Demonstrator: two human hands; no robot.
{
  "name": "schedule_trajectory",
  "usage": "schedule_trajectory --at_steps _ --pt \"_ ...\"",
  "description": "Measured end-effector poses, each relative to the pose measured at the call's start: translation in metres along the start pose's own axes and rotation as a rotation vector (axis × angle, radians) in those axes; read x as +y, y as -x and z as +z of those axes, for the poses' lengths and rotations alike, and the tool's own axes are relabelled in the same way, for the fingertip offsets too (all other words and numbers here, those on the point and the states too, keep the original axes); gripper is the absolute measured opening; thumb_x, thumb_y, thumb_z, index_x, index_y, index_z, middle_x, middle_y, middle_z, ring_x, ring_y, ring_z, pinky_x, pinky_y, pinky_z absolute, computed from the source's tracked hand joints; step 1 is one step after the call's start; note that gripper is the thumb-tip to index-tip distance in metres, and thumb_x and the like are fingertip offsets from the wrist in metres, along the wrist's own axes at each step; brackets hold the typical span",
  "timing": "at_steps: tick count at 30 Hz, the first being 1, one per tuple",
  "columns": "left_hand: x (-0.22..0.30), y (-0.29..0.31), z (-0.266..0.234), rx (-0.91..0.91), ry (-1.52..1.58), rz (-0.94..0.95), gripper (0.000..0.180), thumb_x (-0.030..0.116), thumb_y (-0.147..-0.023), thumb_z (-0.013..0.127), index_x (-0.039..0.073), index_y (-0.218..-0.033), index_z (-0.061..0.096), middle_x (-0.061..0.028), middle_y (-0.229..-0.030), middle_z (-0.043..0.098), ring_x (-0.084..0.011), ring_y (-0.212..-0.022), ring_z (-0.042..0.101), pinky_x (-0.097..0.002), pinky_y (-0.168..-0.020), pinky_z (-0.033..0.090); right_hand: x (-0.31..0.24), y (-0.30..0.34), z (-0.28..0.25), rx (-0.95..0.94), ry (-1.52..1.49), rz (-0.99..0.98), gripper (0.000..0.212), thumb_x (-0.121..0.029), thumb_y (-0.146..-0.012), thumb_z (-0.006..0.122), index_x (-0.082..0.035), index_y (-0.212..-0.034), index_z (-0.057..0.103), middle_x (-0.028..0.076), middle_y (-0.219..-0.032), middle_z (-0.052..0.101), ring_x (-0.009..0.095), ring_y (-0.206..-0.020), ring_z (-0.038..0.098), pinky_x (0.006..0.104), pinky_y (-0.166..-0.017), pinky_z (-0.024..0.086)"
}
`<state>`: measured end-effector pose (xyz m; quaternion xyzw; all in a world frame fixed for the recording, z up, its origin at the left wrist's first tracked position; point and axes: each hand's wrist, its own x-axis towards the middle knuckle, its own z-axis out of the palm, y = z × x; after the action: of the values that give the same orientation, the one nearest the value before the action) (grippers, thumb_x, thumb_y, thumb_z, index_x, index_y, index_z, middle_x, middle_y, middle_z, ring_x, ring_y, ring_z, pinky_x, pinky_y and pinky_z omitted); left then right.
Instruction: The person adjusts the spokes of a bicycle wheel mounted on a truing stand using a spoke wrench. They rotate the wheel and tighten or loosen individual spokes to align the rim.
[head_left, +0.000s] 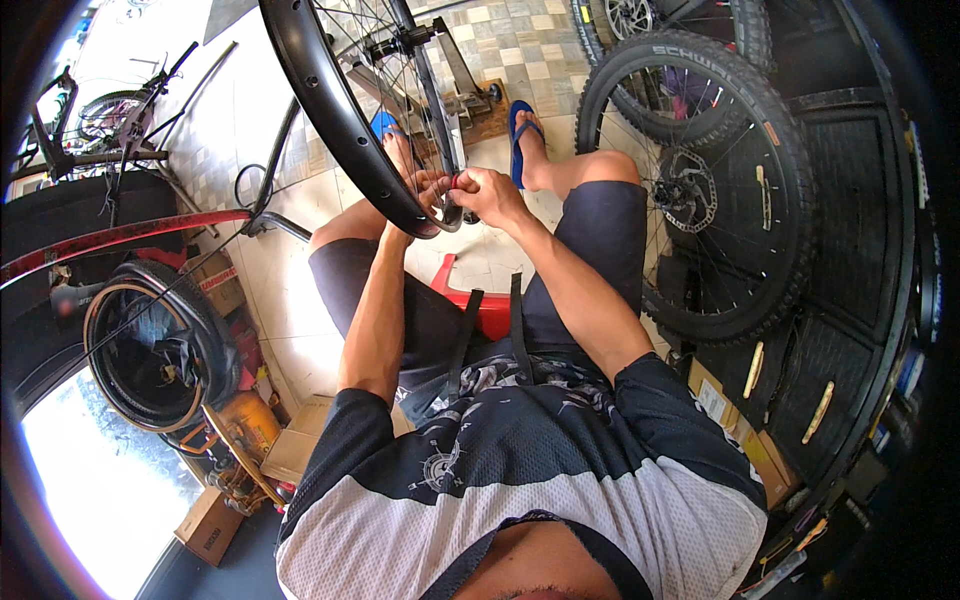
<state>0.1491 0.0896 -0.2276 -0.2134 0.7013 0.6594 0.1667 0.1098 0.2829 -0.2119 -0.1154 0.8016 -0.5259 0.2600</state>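
A bare black bicycle wheel rim with thin spokes stands upright in front of me, its hub held in a metal truing stand on a wooden base. At the rim's near lower end, my right hand is closed, thumb and fingers pinching a small red tool beside the spokes. My left hand meets it from the other side, fingers bent inward among the spokes; the rim covers part of it, and what it pinches is hidden. Both hands are close together, nearly touching.
A low red stool is under me, between my knees. On the right, wheels with knobbly tyres lean by a black cabinet. Left are a red bike frame tube, stacked tyres and cardboard boxes.
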Motion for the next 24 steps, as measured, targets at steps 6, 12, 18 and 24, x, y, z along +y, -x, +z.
schedule_trajectory --at_steps 6,12,18,24 --pt "-0.001 0.000 -0.001 -0.010 -0.048 0.073 0.044 0.043 -0.089 0.078 0.005 -0.108 0.068 0.0019 -0.080 0.066 -0.0061 -0.066 0.061 -0.0219 -0.056 0.047 0.007 -0.005 0.002 0.113 0.047 0.000 0.032 -0.034 -0.083 0.074 -0.004 -0.094 0.070 0.012 -0.083 0.074 0.025 -0.074 0.071 0.0364 -0.069 0.054" --pt "0.000 -0.002 0.003 0.006 -0.008 0.125 0.039 0.042 -0.091 0.076 0.006 -0.105 0.069 0.0013 -0.080 0.066 -0.0056 -0.064 0.060 -0.0211 -0.053 0.045 0.012 -0.005 0.004 -0.008 -0.112 0.014 0.034 -0.037 -0.082 0.074 -0.005 -0.095 0.071 0.013 -0.083 0.074 0.027 -0.076 0.072 0.0372 -0.070 0.054" --pt "0.018 0.015 -0.003 -0.133 0.172 -0.186 0.042 0.046 -0.084 0.082 0.007 -0.089 0.068 0.0047 -0.071 0.058 -0.0069 -0.059 0.050 -0.0213 -0.053 0.035 -0.002 0.002 -0.001 -0.048 -0.049 -0.045 0.030 -0.030 -0.086 0.075 -0.002 -0.096 0.070 0.007 -0.080 0.072 0.014 -0.071 0.064 0.0303 -0.067 0.050" --pt "0.023 0.014 -0.001 -0.140 0.239 -0.097 0.035 0.037 -0.085 0.084 0.011 -0.079 0.061 0.0028 -0.073 0.060 -0.0070 -0.061 0.052 -0.0223 -0.052 0.035 -0.010 0.005 -0.009 -0.136 -0.165 -0.010 0.024 -0.021 -0.090 0.073 0.000 -0.101 0.070 0.004 -0.080 0.072 0.008 -0.070 0.061 0.0262 -0.066 0.048"
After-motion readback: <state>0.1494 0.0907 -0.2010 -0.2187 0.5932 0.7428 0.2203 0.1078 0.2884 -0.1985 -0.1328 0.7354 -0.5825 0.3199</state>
